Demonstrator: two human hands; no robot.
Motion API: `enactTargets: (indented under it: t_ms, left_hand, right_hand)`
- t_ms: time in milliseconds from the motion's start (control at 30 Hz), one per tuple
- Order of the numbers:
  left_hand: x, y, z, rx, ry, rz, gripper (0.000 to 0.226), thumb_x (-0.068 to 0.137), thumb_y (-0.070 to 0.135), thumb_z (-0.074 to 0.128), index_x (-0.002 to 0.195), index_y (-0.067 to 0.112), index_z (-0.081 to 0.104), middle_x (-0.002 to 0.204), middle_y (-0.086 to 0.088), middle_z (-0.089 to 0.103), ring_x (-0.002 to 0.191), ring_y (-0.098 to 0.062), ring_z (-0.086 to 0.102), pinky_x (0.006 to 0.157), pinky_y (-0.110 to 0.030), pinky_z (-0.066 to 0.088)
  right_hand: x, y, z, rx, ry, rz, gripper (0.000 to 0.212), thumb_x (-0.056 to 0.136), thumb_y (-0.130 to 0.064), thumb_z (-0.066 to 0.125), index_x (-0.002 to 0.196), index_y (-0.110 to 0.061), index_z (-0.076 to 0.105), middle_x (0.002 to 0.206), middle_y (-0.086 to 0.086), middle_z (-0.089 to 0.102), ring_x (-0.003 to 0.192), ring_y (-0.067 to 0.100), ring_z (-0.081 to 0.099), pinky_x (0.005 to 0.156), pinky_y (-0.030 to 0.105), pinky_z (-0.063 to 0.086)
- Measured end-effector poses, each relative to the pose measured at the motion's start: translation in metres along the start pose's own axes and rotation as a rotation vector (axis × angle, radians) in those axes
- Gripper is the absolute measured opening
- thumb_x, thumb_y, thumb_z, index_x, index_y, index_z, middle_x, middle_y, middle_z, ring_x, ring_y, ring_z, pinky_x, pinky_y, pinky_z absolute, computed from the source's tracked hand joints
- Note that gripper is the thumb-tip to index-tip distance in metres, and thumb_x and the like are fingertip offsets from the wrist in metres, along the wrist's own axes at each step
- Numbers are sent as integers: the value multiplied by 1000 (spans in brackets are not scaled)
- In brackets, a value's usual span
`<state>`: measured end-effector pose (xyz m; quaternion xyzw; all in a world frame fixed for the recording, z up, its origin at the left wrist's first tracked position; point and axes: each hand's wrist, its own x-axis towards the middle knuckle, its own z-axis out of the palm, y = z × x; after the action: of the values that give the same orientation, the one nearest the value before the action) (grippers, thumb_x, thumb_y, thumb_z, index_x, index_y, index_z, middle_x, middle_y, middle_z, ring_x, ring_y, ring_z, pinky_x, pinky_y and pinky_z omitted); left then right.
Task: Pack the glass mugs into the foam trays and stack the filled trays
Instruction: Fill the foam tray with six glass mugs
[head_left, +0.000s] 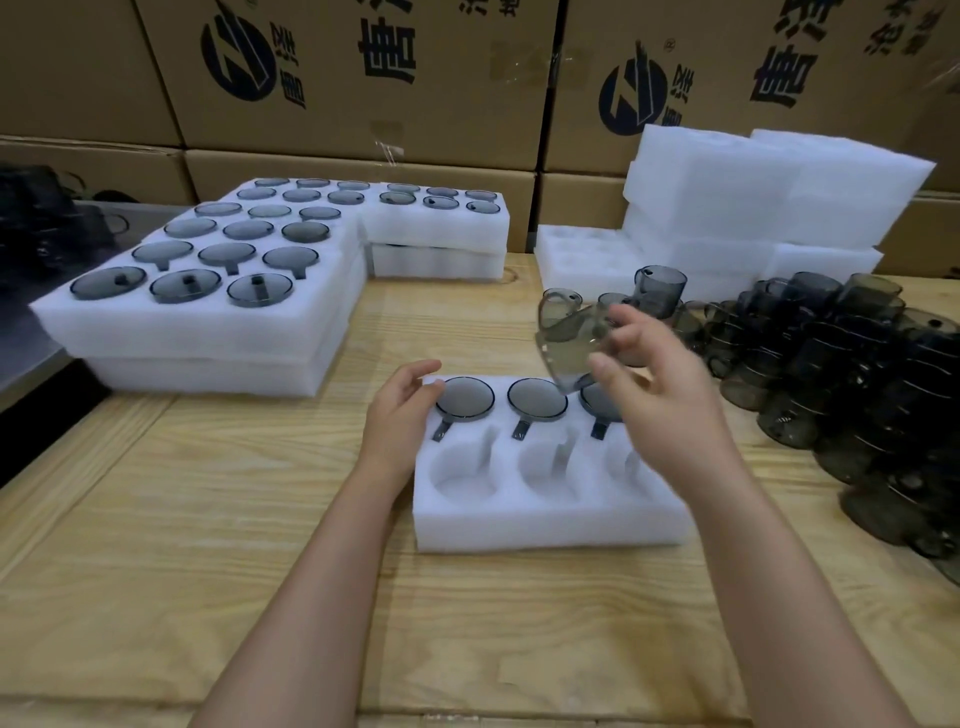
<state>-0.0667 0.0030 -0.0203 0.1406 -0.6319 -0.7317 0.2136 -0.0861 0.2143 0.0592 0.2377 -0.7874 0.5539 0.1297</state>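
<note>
Smoky glass was what our right hand (660, 395) had hold of: one mug (571, 338), tilted in the air above the back right of the foam tray (545, 525), with our fingers (631, 325) and thumb curled round its body. Our left hand (400, 410) lay on the tray's back left corner. Its fingers were relaxed and touched the foam just beside the first packed mug (464, 397), gripping nothing.

The back row of three pockets was filled, each handle lying in its slot. The three front pockets (462, 480) were empty, so we judged the step in hand to be seating this mug in one of them. To do it well, we needed to:
- turn the mug the same way up as its neighbours
- line its handle up with the narrow slot cut beside the pocket
- lower it straight and press gently until it sat level
- have the left hand steady the light tray on the tabletop (208, 519)

Glass knocking against the packed mugs seemed the main risk. A heap of mugs (857, 374) waited at the right, and filled trays (208, 322) stood stacked at the left.
</note>
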Motion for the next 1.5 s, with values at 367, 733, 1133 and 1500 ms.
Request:
enactTargets:
  t_ms: [367, 733, 1133, 1500]
  left_hand:
    - [-30, 37, -7, 57, -174, 486, 32, 72, 32, 70, 102, 24, 65, 102, -4, 70, 105, -17, 63, 90, -29, 49]
    - [-37, 40, -3, 66, -320, 384, 22, 82, 13, 54, 99, 13, 68, 81, 8, 74, 82, -3, 66, 73, -13, 47]
    - [-40, 37, -3, 187, -344, 283, 40, 84, 26, 44, 82, -3, 71, 92, -3, 72, 103, -14, 62, 89, -14, 41]
    - [-45, 50, 4, 319, -306, 238, 23, 81, 31, 60, 97, 16, 68, 110, 6, 68, 110, -5, 57, 98, -27, 41]
  right_hand:
    - [-36, 1, 26, -123, -116, -128, 22, 92, -16, 56, 82, -33, 46, 100, -48, 36, 132, 8, 40, 87, 17, 30]
    - [-48, -6, 37, 36, -135, -93, 45, 80, -12, 71, 98, -48, 50, 122, -24, 53, 92, 0, 53, 90, 24, 43]
    - [-58, -11, 49, -22, -336, -95, 50, 79, -17, 72, 121, -35, 52, 118, -18, 38, 109, -2, 47, 100, 23, 39]
    - [-55, -8, 47, -180, -332, -159, 45, 81, -40, 63, 122, -22, 59, 114, -17, 49, 105, -4, 48, 88, 13, 39]
